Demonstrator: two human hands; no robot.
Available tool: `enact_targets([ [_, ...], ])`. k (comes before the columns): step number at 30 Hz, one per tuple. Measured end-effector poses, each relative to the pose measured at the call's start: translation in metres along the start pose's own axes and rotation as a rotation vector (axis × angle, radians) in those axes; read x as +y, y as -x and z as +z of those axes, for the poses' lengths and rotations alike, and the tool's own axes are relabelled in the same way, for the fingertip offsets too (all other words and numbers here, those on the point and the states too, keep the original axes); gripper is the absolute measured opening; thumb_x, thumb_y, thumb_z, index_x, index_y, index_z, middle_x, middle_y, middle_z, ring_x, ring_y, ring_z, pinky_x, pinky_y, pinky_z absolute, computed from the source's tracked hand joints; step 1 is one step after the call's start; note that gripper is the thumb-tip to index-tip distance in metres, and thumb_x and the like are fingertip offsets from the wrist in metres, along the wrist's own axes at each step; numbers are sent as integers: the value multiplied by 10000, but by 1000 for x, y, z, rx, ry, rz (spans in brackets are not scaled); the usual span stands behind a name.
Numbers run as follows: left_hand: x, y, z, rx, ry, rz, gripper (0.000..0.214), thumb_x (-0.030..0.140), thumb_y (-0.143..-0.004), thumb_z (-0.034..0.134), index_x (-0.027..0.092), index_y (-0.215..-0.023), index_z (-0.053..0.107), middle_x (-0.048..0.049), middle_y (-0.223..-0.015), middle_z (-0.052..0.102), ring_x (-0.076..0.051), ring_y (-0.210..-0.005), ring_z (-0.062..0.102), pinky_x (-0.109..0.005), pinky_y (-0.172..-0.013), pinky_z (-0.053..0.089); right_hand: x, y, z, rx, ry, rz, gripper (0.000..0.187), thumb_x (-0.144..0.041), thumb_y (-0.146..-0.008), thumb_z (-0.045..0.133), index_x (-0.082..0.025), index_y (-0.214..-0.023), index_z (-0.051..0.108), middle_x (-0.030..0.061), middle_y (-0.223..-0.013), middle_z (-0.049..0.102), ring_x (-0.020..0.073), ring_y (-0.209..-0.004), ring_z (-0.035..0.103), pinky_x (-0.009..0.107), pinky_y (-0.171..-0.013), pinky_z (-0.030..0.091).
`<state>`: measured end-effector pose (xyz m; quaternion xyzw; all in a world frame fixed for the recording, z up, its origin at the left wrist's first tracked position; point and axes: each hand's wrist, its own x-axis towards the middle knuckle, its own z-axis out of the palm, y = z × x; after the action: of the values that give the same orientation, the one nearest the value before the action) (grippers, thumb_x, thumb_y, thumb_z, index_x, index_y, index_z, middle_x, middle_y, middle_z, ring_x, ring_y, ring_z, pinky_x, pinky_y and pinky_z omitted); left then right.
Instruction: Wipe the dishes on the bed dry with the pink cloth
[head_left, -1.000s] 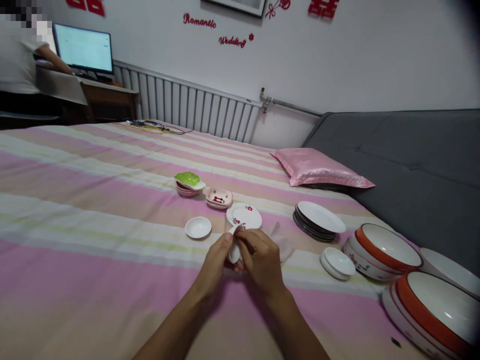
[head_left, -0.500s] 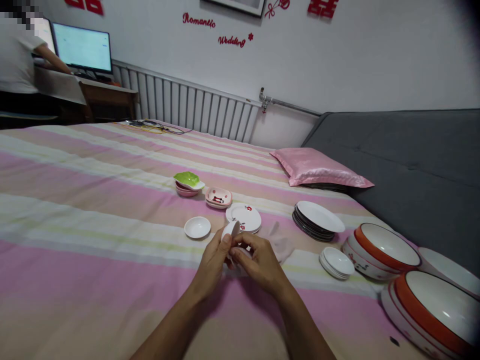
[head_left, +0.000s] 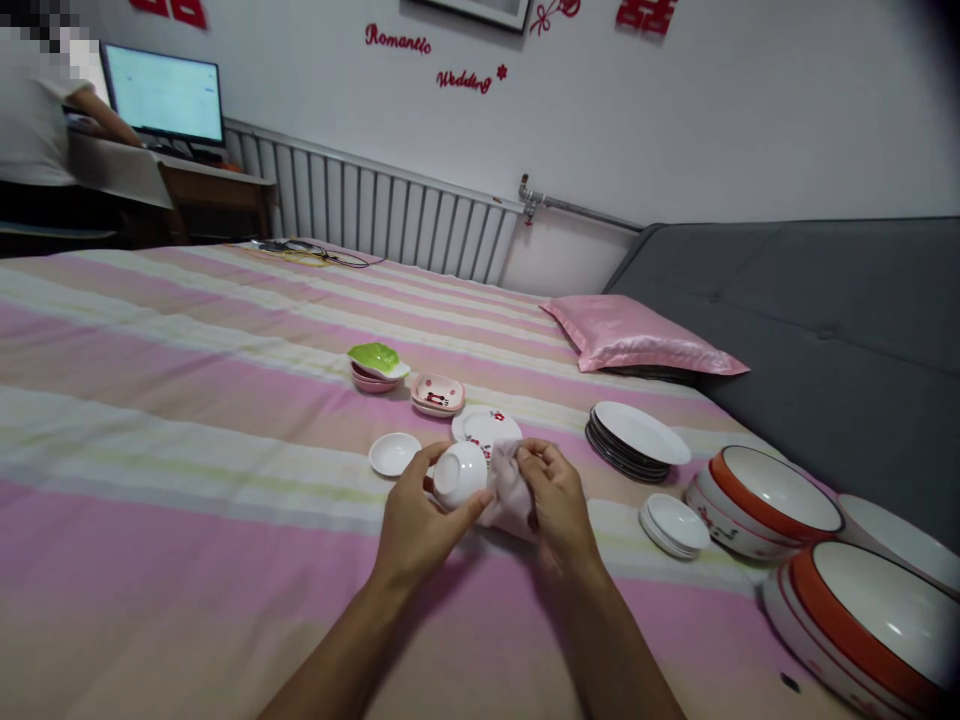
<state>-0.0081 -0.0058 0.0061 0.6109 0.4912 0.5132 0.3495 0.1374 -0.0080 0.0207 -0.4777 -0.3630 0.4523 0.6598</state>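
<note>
My left hand point(head_left: 420, 520) is closed around a small white bowl point(head_left: 459, 474), whose underside and foot ring face me. My right hand point(head_left: 555, 500) grips a pale pinkish cloth point(head_left: 511, 492) that hangs right beside the bowl; whether it touches the bowl is hard to make out. Just beyond my hands lies a stack of white plates with red flowers point(head_left: 487, 425). A shallow white dish point(head_left: 394, 455) rests left of them. Farther back are a pink square dish point(head_left: 438, 395) and a green leaf-shaped dish point(head_left: 375, 357) stacked on pink ones.
At right stand stacked dark-edged plates point(head_left: 637, 435), small white dishes point(head_left: 675, 522) and large orange-rimmed bowls point(head_left: 772, 490). A pink pillow point(head_left: 637, 335) lies by the grey headboard point(head_left: 810, 310). Cables point(head_left: 315, 254) lie on the bed's far side. A person point(head_left: 34, 120) sits at a desk with a monitor.
The small bowl has turned so its base shows. My right hand has drawn away to the right and lifted the cloth, which lay on the bed beside it before.
</note>
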Motion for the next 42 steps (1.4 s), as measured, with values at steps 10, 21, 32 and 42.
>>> enact_targets([
  [10, -2, 0, -3, 154, -193, 129, 487, 386, -642, 695, 220, -1081, 568, -71, -1042, 638, -256, -922, 605, -346, -737, 488, 3, 10, 13, -339, 246, -194, 101, -275, -694, 690, -183, -734, 674, 78, -1097, 626, 211, -1064, 544, 304, -843, 421],
  [21, -2, -2, -10, -17, -290, 509, 562, 274, -654, 691, 209, -1184, 519, -103, -1183, 585, -275, -1115, 507, -393, -960, 382, 1, 9, 12, -242, 12, 8, 216, -306, -632, 762, -157, -753, 664, -8, -730, 636, 102, -670, 551, 216, -651, 429],
  [32, -3, -2, -14, -310, -231, 551, 710, 112, -696, 596, 237, -1333, 311, -125, -1310, 484, -263, -1206, 445, -457, -1005, 355, 0, 2, 0, -292, -51, 120, 280, -349, -604, 785, -154, -745, 641, -8, -692, 634, 99, -596, 538, 205, -568, 418],
  [42, 4, -7, -5, -226, 586, -168, 619, 191, -511, 810, 154, -1066, 538, -68, -939, 673, -200, -861, 645, -335, -801, 511, -2, 0, 3, -167, -190, 65, 375, -414, -601, 773, -181, -837, 597, 21, -800, 651, 149, -710, 602, 256, -649, 494],
])
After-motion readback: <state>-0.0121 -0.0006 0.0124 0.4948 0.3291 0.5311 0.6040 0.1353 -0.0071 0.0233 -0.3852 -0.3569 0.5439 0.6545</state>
